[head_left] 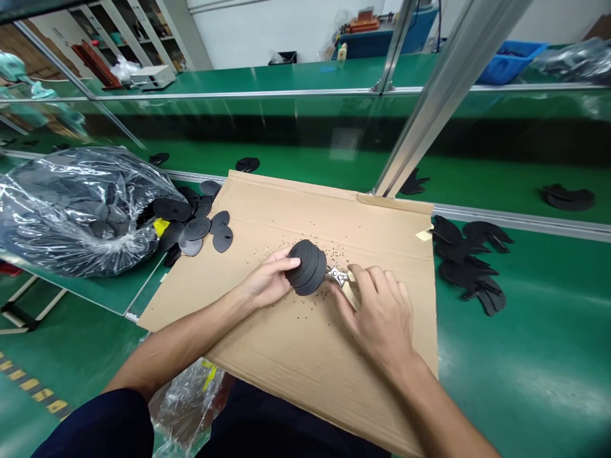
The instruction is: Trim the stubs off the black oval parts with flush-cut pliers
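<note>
My left hand [268, 280] grips a stack of black plastic discs [308, 267], held on edge over a sheet of cardboard [286, 343]. My right hand [379, 312] is closed round small metal nippers [338, 276] with pale handles. Their jaws touch the right side of the stack. Tiny black trimmings [329, 254] lie scattered on the cardboard around the stack.
A clear plastic bag [71, 210] of black discs lies at the left, with loose discs [200, 226] spilling onto the cardboard's corner. More black parts [470, 261] lie on the green bench at the right. A slanted aluminium post [429, 108] rises behind the cardboard. A blue bin [508, 60] stands far back.
</note>
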The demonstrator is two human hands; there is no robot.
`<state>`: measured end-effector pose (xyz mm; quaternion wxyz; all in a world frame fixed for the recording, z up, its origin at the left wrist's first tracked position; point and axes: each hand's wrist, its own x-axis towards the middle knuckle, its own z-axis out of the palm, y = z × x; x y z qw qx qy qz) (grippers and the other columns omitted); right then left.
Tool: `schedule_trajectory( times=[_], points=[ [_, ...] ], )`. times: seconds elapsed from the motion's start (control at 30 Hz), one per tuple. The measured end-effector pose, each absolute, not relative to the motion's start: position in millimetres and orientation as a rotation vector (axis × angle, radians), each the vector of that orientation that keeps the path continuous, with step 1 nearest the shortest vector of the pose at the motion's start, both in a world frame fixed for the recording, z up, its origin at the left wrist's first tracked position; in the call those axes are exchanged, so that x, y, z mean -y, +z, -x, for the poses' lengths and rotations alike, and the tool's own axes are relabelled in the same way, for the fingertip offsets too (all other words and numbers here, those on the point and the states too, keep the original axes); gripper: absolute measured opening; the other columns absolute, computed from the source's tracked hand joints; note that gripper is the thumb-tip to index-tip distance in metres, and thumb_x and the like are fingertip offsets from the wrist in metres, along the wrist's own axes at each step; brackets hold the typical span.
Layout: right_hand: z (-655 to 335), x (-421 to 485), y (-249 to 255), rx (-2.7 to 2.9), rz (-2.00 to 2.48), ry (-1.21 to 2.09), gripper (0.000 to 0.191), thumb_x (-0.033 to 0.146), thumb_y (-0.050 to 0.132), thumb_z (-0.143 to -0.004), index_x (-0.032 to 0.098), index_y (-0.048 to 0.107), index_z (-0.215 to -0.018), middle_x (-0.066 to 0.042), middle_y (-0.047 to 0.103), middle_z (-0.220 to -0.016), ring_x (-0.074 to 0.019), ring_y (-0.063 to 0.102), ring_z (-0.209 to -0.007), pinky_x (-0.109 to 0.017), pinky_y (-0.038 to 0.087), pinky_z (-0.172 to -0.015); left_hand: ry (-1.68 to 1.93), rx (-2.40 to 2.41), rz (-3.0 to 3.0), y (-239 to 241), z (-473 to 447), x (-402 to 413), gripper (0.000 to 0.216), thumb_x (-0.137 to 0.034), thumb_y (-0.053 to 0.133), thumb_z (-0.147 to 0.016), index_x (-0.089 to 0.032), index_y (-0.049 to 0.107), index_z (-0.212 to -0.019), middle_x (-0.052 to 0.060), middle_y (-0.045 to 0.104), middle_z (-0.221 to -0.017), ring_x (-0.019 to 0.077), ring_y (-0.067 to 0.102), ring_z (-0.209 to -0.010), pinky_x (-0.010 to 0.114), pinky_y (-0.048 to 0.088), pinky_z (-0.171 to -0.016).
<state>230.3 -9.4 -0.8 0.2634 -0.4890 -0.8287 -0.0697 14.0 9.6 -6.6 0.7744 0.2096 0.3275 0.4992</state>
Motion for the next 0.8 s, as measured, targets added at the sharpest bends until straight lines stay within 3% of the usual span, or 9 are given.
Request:
schedule_trajectory(
  times=[0.2, 0.57, 0.8],
  points=[
    [-225.3, 14.1, 0.6, 2.246, 1.247, -0.196, 0.028, 0.04, 0.048, -0.104, 0.015, 0.061, -0.109, -0.009, 0.062, -0.085, -0.0238, 0.046, -0.077, -0.034, 0.029, -0.066, 0.973, -0.624, -0.444, -6.0, -13.6, -7.4, 0.04, -0.016, 0.079, -0.079, -0.016, 0.063, -0.116, 0.002, 0.072, -0.089, 0.0089, 0.064, -0.063, 0.018, 0.052, -0.058],
    [-226.1, 13.5, -2.3, 2.253, 1.212, -0.265, 0.026, 0.037, 0.045, -0.106, 0.017, 0.061, -0.099, -0.006, 0.061, -0.08, -0.0214, 0.048, -0.075, -0.033, 0.03, -0.066, 0.892, -0.57, -0.463, -8.1, -16.9, -4.4, 0.04, -0.023, 0.085, -0.078, -0.016, 0.062, -0.109, 0.003, 0.072, -0.088, 0.0111, 0.066, -0.062, 0.021, 0.056, -0.056],
    [-230.2, 15.0, 0.5, 2.285, 1.212, -0.198, 0.016, 0.031, 0.053, -0.104, 0.019, 0.064, -0.103, -0.005, 0.061, -0.079, -0.0206, 0.049, -0.074, -0.033, 0.032, -0.065, 0.901, -0.601, -0.489, -9.0, -16.2, -3.6, 0.042, -0.023, 0.085, -0.078, -0.015, 0.06, -0.11, 0.003, 0.071, -0.087, 0.0106, 0.066, -0.062, 0.02, 0.056, -0.056]
  ],
)
